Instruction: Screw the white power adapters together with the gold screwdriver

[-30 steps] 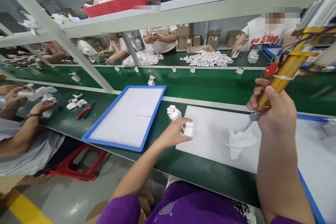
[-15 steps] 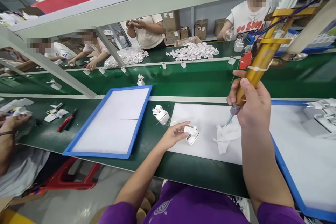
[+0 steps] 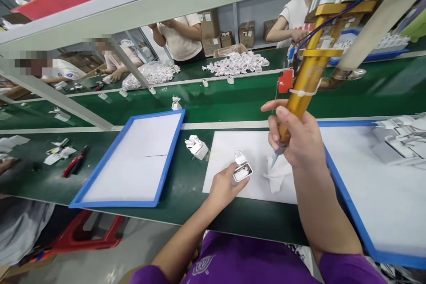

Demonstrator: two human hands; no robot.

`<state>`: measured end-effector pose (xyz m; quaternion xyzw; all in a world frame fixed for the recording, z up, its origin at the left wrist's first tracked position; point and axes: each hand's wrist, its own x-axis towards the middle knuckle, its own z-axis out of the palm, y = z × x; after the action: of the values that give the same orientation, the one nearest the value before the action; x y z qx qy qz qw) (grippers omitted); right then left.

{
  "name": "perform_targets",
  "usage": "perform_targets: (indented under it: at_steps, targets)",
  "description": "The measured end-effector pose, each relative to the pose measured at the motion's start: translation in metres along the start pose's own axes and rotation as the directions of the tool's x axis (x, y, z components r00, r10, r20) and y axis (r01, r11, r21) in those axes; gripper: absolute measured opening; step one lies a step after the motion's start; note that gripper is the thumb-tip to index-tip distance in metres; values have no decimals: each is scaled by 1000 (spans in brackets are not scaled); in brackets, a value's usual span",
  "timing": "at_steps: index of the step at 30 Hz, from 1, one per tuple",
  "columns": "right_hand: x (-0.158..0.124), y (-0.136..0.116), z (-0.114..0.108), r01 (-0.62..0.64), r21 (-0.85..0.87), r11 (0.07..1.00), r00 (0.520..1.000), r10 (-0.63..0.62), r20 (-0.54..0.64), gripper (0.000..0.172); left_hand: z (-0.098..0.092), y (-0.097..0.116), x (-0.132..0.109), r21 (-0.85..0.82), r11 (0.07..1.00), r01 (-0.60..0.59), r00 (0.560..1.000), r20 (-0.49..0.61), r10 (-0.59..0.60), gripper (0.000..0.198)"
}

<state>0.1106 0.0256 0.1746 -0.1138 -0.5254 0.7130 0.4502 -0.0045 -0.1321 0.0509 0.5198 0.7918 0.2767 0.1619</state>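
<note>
My left hand grips a white charger housing over a white sheet; the housing's open side faces up and shows parts inside. Beyond its far end lies a white two-pin plug piece; whether the two are joined I cannot tell. My right hand is wrapped round a golden glue dispenser, index finger stretched out. The dispenser's tapered nozzle points down over a crumpled white cloth. To the left of the sheet stands a cluster of white charger parts.
A blue-rimmed tray lies at left, with red-handled pliers beyond it. Another blue-rimmed tray at right holds stacked charger housings. A green conveyor carries scattered white parts. Co-workers sit and stand across it.
My left hand has gone from holding the small white plug piece above the housing to gripping the housing itself. My right hand keeps the dispenser; the whole view has shifted.
</note>
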Motion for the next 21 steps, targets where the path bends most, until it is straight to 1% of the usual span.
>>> perform_targets:
  at_steps: [2, 5, 9, 14, 21]
  targets:
    - [-4, 1, 2, 9, -32, 999, 1000, -9, 10, 25, -3, 15, 3, 3, 999, -51, 999, -14, 51, 34]
    - [-7, 2, 5, 22, -73, 997, 1000, -21, 16, 27, -8, 35, 7, -25, 993, -119, 990, -76, 117, 33]
    - [-8, 1, 6, 32, -81, 996, 999, -30, 24, 28, -15, 50, 11, -68, 985, -158, 984, -98, 151, 33]
    - [-7, 4, 6, 34, -59, 998, 999, -34, 3, 29, -21, 59, 11, -98, 982, -163, 983, -97, 154, 35]
    - [-5, 6, 5, 70, -76, 995, 997, -71, -10, 31, -20, 61, 9, -96, 983, -156, 983, -110, 145, 35]
